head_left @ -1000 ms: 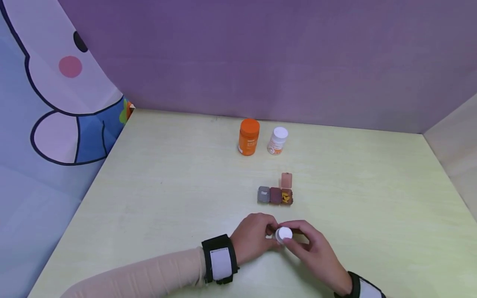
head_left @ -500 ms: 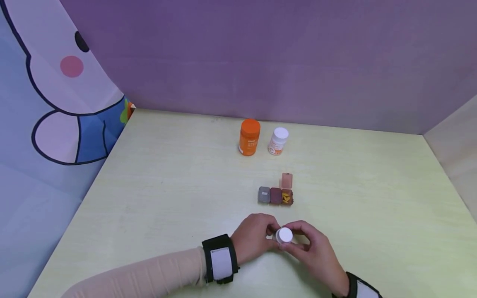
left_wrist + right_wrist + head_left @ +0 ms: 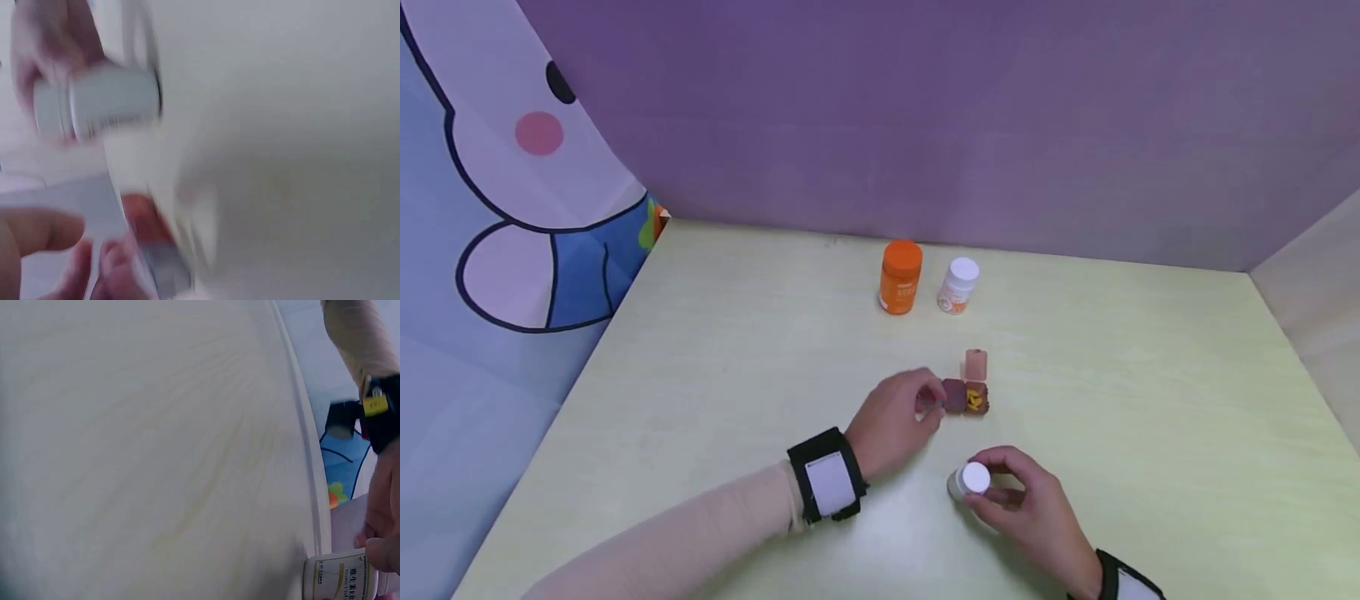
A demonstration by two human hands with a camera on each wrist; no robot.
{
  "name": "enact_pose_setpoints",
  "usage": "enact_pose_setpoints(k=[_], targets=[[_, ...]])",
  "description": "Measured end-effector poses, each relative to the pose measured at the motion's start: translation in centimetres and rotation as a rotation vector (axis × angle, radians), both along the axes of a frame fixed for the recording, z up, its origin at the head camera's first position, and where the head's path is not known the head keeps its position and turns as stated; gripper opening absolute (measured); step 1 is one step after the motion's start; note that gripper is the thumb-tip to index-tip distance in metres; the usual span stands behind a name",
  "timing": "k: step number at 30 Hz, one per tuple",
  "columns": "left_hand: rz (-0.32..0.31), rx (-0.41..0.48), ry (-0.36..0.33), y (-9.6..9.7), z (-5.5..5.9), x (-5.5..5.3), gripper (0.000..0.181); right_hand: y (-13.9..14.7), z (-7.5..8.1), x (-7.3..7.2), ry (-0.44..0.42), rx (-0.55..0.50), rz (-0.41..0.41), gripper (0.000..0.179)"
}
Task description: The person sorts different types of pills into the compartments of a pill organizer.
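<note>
With loosely curved, parted fingers, the left hand [image 3: 891, 427] is at the end of the case [image 3: 954, 397] toward the left edge of the table [image 3: 1150, 400], its row roughly parallel to the far edge, while the right hand [image 3: 1037, 504] grips the bottle [image 3: 967, 481].

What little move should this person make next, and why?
Probably swing the open lid shut: yellow pieces lie uncovered in the pill box, the left hand is right by it, and the white bottle in the right hand is capped.
</note>
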State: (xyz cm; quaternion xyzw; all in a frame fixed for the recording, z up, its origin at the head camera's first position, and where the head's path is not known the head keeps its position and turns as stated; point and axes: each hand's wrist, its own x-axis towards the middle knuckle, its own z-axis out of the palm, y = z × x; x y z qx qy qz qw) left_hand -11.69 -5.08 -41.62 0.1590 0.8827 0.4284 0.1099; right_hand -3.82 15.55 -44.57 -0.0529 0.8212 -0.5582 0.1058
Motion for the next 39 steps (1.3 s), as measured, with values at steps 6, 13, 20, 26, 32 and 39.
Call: enact_pose_setpoints(k=[6, 13, 20, 26, 32, 39], targets=[[0.065, -0.079, 0.044, -0.3, -0.1, -3.3, 0.036, -0.2, 0.0, 0.1, 0.039, 0.021, 0.003, 0.037], [0.041, -0.027, -0.027, -0.6, -1.2, -3.9, 0.023, 0.4, 0.2, -0.1, 0.101, 0.05, 0.044, 0.039], [0.063, 0.007, -0.049, -0.5, -1.6, -3.9, 0.018, 2.3, 0.9, -2.0, 0.085, 0.17, 0.016, 0.037], [0.088, 0.026, -0.096, -0.4, -1.8, -3.9, 0.018, 6.4, 1.3, -5.3, 0.118, 0.356, -0.053, 0.034], [0.102, 0.056, -0.141, -0.5, -1.8, -4.0, 0.017, 11.2, 1.3, -9.4, 0.159, 0.491, -0.158, 0.039], [0.109, 0.047, -0.161, -0.1, -1.6, -4.1, 0.016, 16.2, 0.8, -13.0, 0.135, 0.58, -0.295, 0.05]])
